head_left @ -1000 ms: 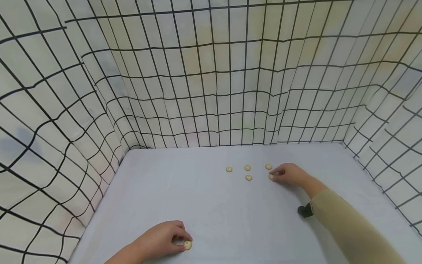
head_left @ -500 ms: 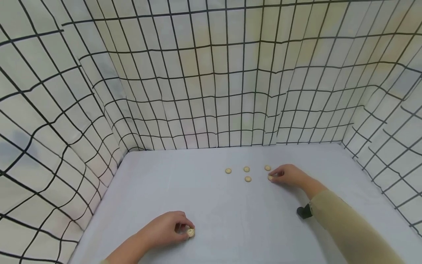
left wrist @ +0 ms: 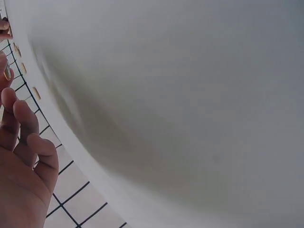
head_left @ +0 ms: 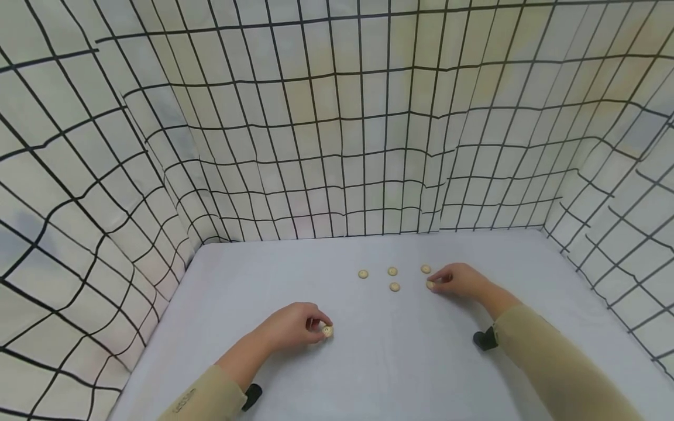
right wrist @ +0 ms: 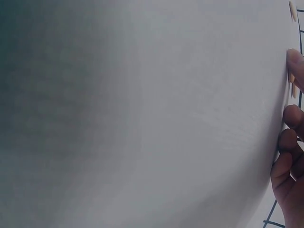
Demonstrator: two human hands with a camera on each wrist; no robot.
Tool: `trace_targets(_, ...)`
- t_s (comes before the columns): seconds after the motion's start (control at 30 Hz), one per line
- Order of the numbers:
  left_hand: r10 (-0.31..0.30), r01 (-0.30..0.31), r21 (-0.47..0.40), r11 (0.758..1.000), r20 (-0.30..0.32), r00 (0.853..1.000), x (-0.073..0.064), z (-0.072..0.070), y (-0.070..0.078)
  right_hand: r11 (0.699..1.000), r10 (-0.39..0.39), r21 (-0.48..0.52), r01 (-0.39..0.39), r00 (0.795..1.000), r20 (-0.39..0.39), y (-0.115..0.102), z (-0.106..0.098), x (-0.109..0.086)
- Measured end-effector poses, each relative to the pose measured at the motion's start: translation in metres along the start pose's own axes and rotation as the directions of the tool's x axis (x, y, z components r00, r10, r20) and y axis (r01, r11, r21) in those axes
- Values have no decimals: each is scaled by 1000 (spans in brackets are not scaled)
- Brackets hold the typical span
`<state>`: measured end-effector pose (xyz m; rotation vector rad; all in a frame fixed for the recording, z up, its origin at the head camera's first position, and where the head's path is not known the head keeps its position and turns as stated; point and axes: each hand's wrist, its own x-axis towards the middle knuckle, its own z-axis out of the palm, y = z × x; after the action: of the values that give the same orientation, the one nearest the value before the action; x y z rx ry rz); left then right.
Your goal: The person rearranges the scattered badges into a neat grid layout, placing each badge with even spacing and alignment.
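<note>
Between thumb and index finger, my left hand (head_left: 295, 324) pinches a round beige button (head_left: 327, 331) just left of the cloth's middle, seemingly raised off it. In the left wrist view that button (left wrist: 7, 72) shows edge-on at the fingertips. Farther back on the right, my right hand (head_left: 459, 279) pinches another beige button (head_left: 430, 285) at the cloth; its fingers partly cover it. Close to that hand lies a button (head_left: 425, 269). To its left are a button (head_left: 392, 271), a nearer button (head_left: 394, 287) and a leftmost button (head_left: 363, 273), all flat.
A white cloth (head_left: 337, 374) covers the table. White walls with a black grid net (head_left: 326, 140) enclose its back and sides. A dark wrist device (head_left: 485, 339) sits under the right sleeve, another dark device (head_left: 253, 397) under the left.
My left hand has moved forward and to the right, carrying its button from near the front edge. The right hand stays in place on its button. The view has shifted slightly.
</note>
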<state>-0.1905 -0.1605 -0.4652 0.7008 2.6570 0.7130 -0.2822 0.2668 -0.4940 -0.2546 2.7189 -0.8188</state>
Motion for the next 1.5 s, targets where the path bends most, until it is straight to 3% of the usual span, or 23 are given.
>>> trace_targets(0.4, -70, 69, -50, 996, -6, 998, 70, -3, 10, 1000, -5, 7, 5, 1000, -5, 1, 0, 0)
trace_targets(0.63, -122, 116, -107, 987, -49, 991, 101, -3, 9, 1000, -9, -2, 9, 1000, -6, 0, -1, 0)
trace_targets(0.93, -156, 150, -112, 982, -46, 987, 115, 2, 10, 1000, -19, 9, 19, 1000, -8, 1, -1, -1)
trace_targets(1.2, -144, 143, -90, 986, -14, 989, 127, 5, 17, 1000, -14, 9, 14, 1000, -12, -1, -1, -1)
trace_targets(1.5, -173, 172, -93, 981, 0, 985, 131, 5, 21, 1000, -6, 24, 6, 1000, -9, 0, -1, -2)
